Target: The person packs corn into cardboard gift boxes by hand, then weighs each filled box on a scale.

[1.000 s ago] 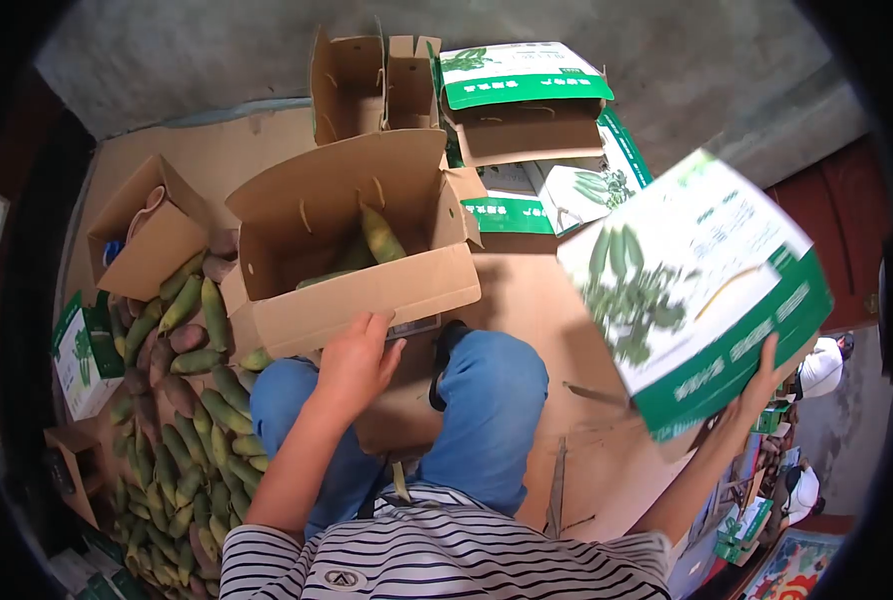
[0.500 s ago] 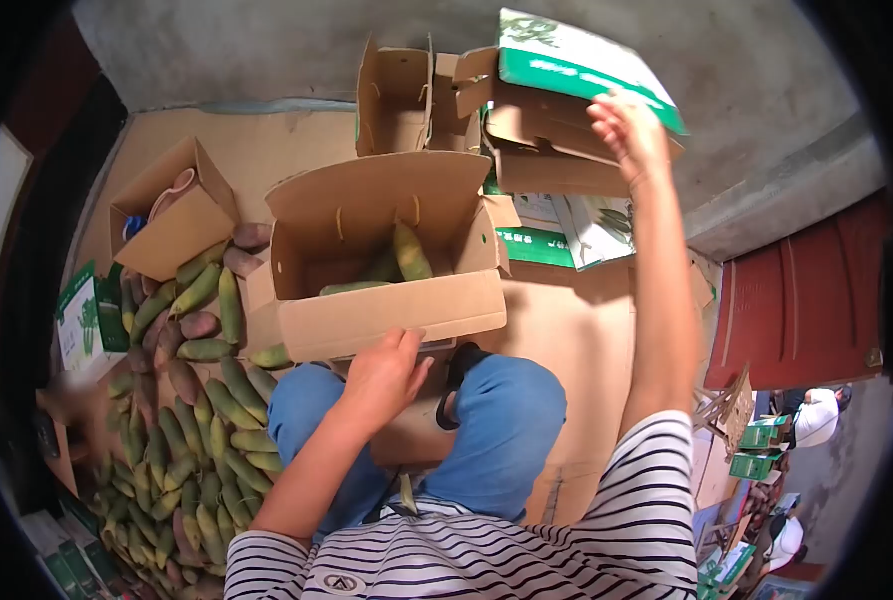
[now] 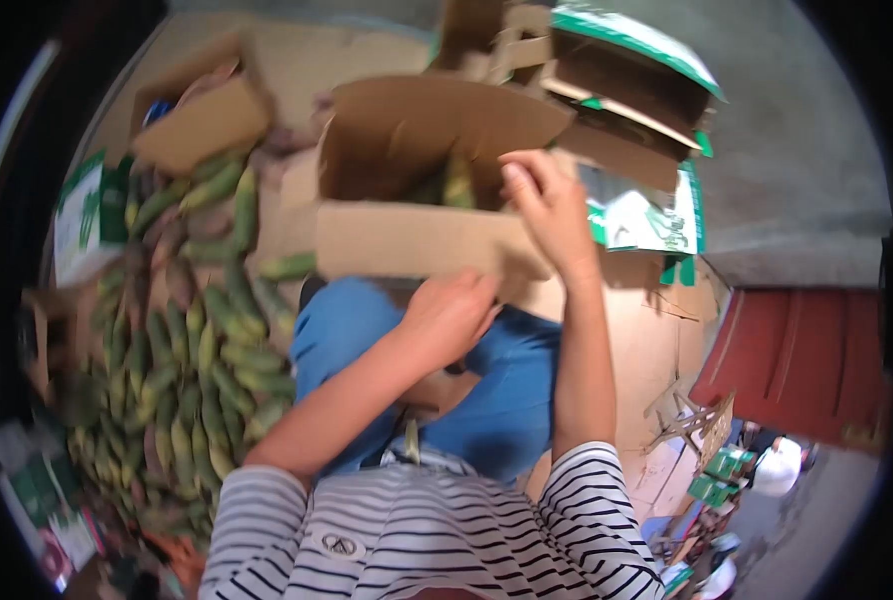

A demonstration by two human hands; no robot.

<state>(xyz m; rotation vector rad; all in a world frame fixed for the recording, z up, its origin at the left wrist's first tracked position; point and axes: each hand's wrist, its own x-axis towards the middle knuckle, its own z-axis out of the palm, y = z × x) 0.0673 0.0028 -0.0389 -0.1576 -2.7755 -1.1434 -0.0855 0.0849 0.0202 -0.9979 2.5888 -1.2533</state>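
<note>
A cardboard box (image 3: 422, 240) stands open in front of the knees, with a few green radishes (image 3: 458, 182) inside. At its near side, my left hand (image 3: 454, 312) rests by the front flap's lower edge with the fingers curled; whether it grips the cardboard is hard to tell. My right hand (image 3: 547, 195) is raised at the box's right end, fingers bent and partly apart, with nothing visible in them.
Many green and reddish radishes (image 3: 192, 400) are piled on the left. Behind them sits a small carton (image 3: 202, 130). White-green cartons (image 3: 647, 120) stand at the back right. A person in white (image 3: 779, 468) is at the far right.
My right hand has come from the back-right carton down and left to the box's right end. The view has shifted, and my left hand remains near the front flap.
</note>
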